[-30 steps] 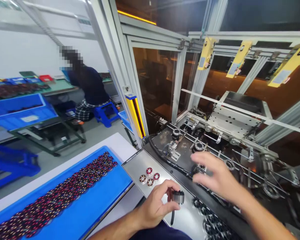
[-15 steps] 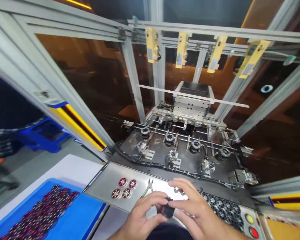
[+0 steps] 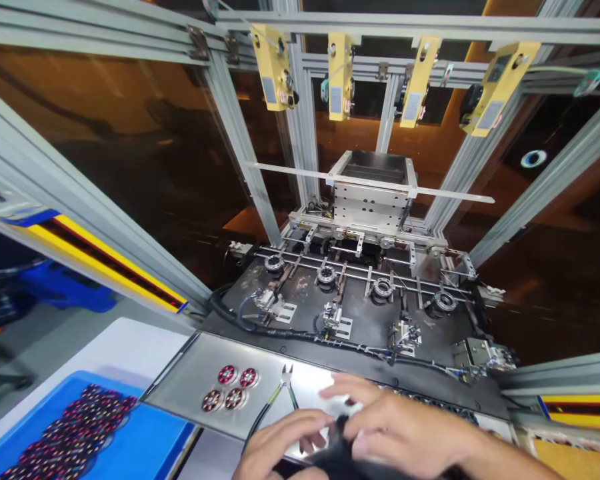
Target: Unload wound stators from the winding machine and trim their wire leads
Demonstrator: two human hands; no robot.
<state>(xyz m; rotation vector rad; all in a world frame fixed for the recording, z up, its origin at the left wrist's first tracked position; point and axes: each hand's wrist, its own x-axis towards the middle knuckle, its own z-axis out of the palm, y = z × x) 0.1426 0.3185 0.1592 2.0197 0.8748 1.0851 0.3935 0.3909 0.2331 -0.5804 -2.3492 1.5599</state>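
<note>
My right hand [image 3: 397, 427] reaches in from the lower right, its thumb and fingers closing around a small black part [image 3: 339, 430] that is blurred and mostly hidden. To its left, my left hand [image 3: 283, 443] is curved with thumb and fingers apart, and nothing shows between them; its fingertips are close to the black part. Just beyond my left hand, cutting pliers [image 3: 287, 381] lie on the metal tray [image 3: 180, 373], jaws pointing away. Several red and copper wound motor stators [image 3: 235, 398] rest on that tray left of the pliers.
A blue bin [image 3: 155, 427] full of wound stators stands at lower left. Behind the tray is a machine bed [image 3: 300, 293] with ring-shaped fixtures and cables. Yellow sensor units [image 3: 341, 77] hang from the frame above. Yellow light-curtain bars [image 3: 105, 260] flank both sides. Black parts lie behind my right forearm.
Both hands held the black part between them earlier; now my left fingers have come away and spread lower. My right hand has turned more sideways. The view has shifted slightly.
</note>
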